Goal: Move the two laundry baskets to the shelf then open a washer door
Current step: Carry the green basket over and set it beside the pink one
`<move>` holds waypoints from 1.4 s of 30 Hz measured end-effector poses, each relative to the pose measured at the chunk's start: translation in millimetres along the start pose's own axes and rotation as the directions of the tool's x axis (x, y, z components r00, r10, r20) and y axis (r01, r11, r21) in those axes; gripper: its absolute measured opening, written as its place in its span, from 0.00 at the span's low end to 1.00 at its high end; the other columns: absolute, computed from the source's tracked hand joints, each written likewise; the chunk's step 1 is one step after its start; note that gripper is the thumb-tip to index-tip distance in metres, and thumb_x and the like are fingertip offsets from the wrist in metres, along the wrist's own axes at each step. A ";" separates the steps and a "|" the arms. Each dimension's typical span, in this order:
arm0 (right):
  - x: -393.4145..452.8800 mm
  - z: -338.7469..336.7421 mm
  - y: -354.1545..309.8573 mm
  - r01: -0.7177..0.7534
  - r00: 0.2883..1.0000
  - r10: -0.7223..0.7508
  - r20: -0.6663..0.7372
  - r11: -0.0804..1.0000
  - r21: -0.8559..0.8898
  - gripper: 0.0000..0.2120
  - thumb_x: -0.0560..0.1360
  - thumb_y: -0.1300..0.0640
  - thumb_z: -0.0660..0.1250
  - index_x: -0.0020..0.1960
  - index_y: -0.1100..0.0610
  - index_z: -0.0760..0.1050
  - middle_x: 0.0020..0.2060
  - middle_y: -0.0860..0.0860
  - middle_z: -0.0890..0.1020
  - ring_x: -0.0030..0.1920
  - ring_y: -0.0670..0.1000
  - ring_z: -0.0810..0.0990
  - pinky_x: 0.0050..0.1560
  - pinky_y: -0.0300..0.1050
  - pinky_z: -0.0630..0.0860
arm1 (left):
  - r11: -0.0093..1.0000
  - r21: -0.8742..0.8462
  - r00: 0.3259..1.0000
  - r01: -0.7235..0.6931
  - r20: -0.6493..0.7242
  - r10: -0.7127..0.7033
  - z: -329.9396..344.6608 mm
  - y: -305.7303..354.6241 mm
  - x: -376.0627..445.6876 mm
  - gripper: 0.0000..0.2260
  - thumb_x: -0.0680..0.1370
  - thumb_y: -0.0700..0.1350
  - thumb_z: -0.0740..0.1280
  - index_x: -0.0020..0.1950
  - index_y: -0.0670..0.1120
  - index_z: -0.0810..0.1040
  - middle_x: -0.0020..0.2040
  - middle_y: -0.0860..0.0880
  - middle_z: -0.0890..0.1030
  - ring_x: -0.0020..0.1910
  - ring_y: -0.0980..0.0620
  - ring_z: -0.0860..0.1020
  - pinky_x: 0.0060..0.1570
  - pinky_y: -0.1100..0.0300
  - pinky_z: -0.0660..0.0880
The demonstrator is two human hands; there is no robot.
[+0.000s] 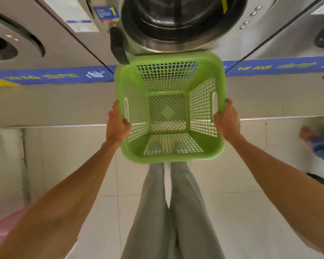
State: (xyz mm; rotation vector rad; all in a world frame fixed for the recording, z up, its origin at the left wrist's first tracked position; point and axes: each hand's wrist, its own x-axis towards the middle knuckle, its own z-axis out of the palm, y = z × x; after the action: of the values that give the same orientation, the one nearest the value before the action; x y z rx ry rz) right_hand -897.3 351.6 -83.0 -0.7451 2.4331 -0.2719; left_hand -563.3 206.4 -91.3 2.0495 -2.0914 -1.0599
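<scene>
An empty green laundry basket (133,90) with lattice sides hangs in the air in front of me, held level. My left hand (117,126) grips its left rim by the handle slot. My right hand (227,121) grips the right rim the same way. Straight ahead and above the basket is a steel washer with a round door (178,25); its black handle (118,45) sits on the door's left side, just above the basket's far left corner. The door looks closed. A pink shape (2,230) at the lower left edge is too blurred to identify.
More washers stand to the left (17,40) and right (307,30) along a raised ledge with a blue band (51,76). The tiled floor (232,184) lies below. Another person's foot and jeans leg (318,144) show at the right edge.
</scene>
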 end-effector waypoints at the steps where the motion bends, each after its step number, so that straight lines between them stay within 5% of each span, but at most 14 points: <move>1: 0.9 2.4 2.1 0.019 1.000 -0.019 -0.012 1.000 -0.016 0.26 0.76 0.59 0.62 0.72 0.61 0.62 0.57 0.67 0.79 0.56 0.69 0.79 0.51 0.60 0.76 | 1.000 -0.007 1.000 0.010 -0.007 -0.010 2.3 -3.0 0.2 0.36 0.74 0.33 0.64 0.80 0.49 0.56 0.64 0.37 0.73 0.58 0.36 0.76 0.54 0.49 0.72; 4: 1.1 1.9 7.1 0.069 0.997 -0.070 -0.013 0.994 -0.081 0.25 0.74 0.58 0.62 0.69 0.61 0.63 0.55 0.67 0.79 0.52 0.69 0.80 0.46 0.60 0.77 | 0.999 -0.014 1.000 0.029 0.012 -0.029 3.8 -9.4 -0.4 0.38 0.73 0.33 0.64 0.81 0.50 0.54 0.67 0.39 0.71 0.59 0.38 0.75 0.54 0.53 0.70; 7: -7.8 -5.3 5.6 0.092 0.996 -0.091 0.014 0.988 -0.127 0.24 0.74 0.58 0.64 0.68 0.62 0.64 0.54 0.67 0.80 0.51 0.69 0.81 0.45 0.59 0.77 | 0.998 0.000 0.997 0.061 0.043 -0.061 -5.1 -13.6 -19.2 0.39 0.74 0.35 0.65 0.81 0.49 0.52 0.70 0.39 0.70 0.62 0.36 0.74 0.61 0.46 0.72; 10: -34.9 -20.3 -9.8 0.121 0.992 -0.115 0.047 0.980 -0.158 0.24 0.74 0.58 0.64 0.67 0.64 0.65 0.53 0.67 0.80 0.51 0.69 0.81 0.44 0.59 0.78 | 0.990 -0.049 0.990 0.132 0.057 -0.130 -32.5 -19.6 -63.4 0.39 0.74 0.36 0.65 0.80 0.54 0.52 0.64 0.38 0.72 0.57 0.35 0.76 0.57 0.42 0.76; 17: -131.6 -31.3 -102.2 0.338 0.929 -0.294 0.226 0.921 -0.192 0.23 0.75 0.58 0.67 0.67 0.63 0.67 0.54 0.66 0.81 0.52 0.67 0.82 0.48 0.57 0.79 | 0.885 -0.203 0.904 0.420 0.002 -0.428 -135.5 -76.0 -192.1 0.38 0.74 0.36 0.65 0.79 0.57 0.54 0.63 0.41 0.72 0.57 0.37 0.77 0.52 0.38 0.80; 24: -230.2 23.7 -256.9 0.743 0.646 -0.584 0.492 0.630 -0.227 0.22 0.75 0.56 0.68 0.66 0.61 0.69 0.51 0.65 0.82 0.52 0.67 0.82 0.48 0.56 0.77 | 0.670 -0.560 0.751 0.487 -0.124 -0.649 -206.7 -183.7 -327.6 0.37 0.73 0.29 0.65 0.79 0.49 0.58 0.70 0.39 0.71 0.44 0.48 0.83 0.35 0.53 0.84; 30: -338.5 100.8 -392.6 0.921 0.389 -0.674 0.628 0.306 -0.242 0.22 0.76 0.52 0.68 0.66 0.59 0.68 0.55 0.63 0.82 0.54 0.65 0.82 0.50 0.55 0.78 | 0.502 -0.723 0.612 0.475 -0.138 -0.778 -242.9 -271.9 -419.0 0.36 0.73 0.31 0.70 0.79 0.42 0.60 0.66 0.37 0.76 0.47 0.45 0.83 0.42 0.46 0.84; 38: -461.6 170.3 -507.4 0.967 0.247 -0.711 0.658 0.138 -0.215 0.22 0.75 0.53 0.68 0.65 0.60 0.69 0.53 0.62 0.83 0.54 0.64 0.83 0.49 0.54 0.77 | 0.441 -0.812 0.519 0.382 -0.207 -0.829 -294.7 -359.1 -460.0 0.35 0.76 0.31 0.68 0.79 0.41 0.58 0.71 0.37 0.71 0.59 0.38 0.80 0.50 0.43 0.82; 42: -488.8 198.7 -546.9 0.976 0.199 -0.710 0.675 0.084 -0.199 0.22 0.75 0.53 0.69 0.65 0.60 0.69 0.51 0.59 0.83 0.50 0.62 0.84 0.42 0.49 0.76 | 0.398 -0.848 0.484 0.348 -0.201 -0.852 -315.3 -394.0 -457.1 0.32 0.76 0.30 0.66 0.78 0.40 0.59 0.65 0.37 0.75 0.53 0.40 0.82 0.45 0.45 0.84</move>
State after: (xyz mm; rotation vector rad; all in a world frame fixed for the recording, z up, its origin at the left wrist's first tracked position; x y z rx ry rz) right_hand -204.1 172.9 172.1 -2.3319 1.2252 0.2856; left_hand -10.7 514.7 159.8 2.2631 -0.3232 -0.8080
